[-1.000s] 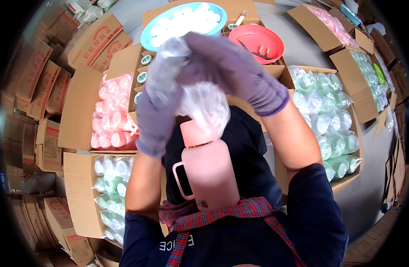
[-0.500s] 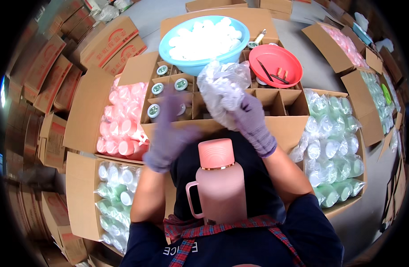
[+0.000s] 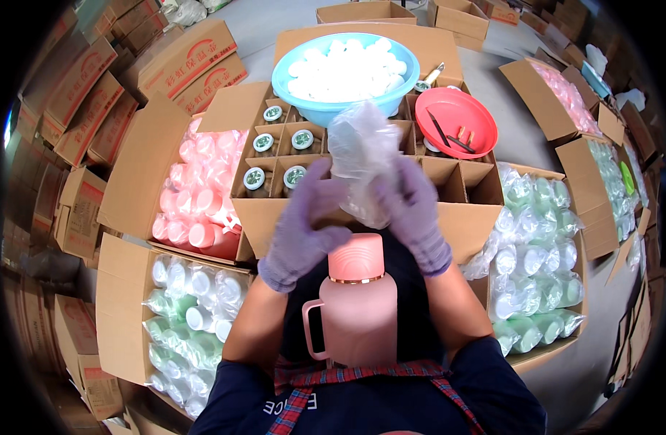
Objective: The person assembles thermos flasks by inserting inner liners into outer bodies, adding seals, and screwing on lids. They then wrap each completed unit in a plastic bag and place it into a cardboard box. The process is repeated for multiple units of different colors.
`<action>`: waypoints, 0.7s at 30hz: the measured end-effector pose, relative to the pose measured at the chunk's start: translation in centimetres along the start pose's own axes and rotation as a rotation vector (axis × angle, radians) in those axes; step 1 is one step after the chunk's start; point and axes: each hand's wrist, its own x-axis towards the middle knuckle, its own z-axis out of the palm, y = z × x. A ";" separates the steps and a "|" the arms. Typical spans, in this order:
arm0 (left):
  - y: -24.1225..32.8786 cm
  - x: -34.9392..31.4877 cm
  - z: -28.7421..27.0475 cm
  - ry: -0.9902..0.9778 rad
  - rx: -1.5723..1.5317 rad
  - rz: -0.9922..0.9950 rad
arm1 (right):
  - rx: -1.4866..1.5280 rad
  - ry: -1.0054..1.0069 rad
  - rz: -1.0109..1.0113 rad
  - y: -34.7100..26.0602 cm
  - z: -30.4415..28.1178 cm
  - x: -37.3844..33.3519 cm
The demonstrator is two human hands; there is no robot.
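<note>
The right hand (image 3: 413, 206), in a purple glove, grips a crumpled clear plastic bag (image 3: 362, 156) and holds it up above the lap. The left hand (image 3: 304, 225), gloved the same, hangs just beside the bag with its fingers spread and loose, grasping nothing; whether its fingertips touch the plastic cannot be told. Directly below both hands a pink jug (image 3: 356, 304) with a ribbed lid and side handle stands upright between the person's knees. Beyond the hands sits a divided cardboard box (image 3: 463, 210), several of its left compartments filled with capped bottles. Behind it rest a blue basin (image 3: 304, 98) of white lids and a red bowl (image 3: 463, 138). Open cartons of wrapped pink bottles (image 3: 192, 196) lie to the left, green bottles (image 3: 536, 254) to the right
</note>
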 end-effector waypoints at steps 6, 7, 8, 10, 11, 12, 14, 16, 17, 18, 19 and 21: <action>-1.8 1.4 -2.2 0.322 -0.372 0.048 | -0.029 -0.088 -0.265 -3.9 0.1 1.6; -2.0 1.4 -1.9 0.332 -0.400 0.067 | -0.040 -0.024 -0.109 -4.2 -0.5 1.7; -2.1 1.2 -1.4 0.341 -0.420 0.076 | -0.050 -0.046 -0.161 -4.0 0.3 1.5; -1.3 0.8 0.2 0.376 -0.446 0.064 | -0.100 -0.100 -0.190 -2.4 2.2 1.5; -1.4 0.8 0.2 0.337 -0.494 0.072 | -0.153 -0.125 -0.171 -1.3 2.3 1.6; -1.5 0.6 -0.3 0.298 -0.542 0.081 | -0.051 -0.164 -0.024 0.8 1.7 1.8; -2.4 0.6 -2.3 0.229 -0.478 0.192 | 0.322 -0.048 0.212 1.4 0.6 2.1; -4.8 0.6 -4.8 0.352 0.181 0.311 | 0.891 0.090 0.392 0.4 0.0 2.5; -5.9 0.3 -5.8 0.405 0.520 0.349 | 1.145 0.155 0.442 -1.9 0.6 2.5; -6.8 0.6 -6.2 0.526 0.787 0.300 | 1.146 0.060 0.390 -1.8 0.8 1.8; -6.9 1.0 -6.0 0.621 0.597 0.199 | 1.090 -0.006 0.444 -2.5 0.9 1.3; -9.0 1.0 -7.2 0.515 -0.518 -0.003 | 0.805 -0.220 0.408 1.6 0.4 0.0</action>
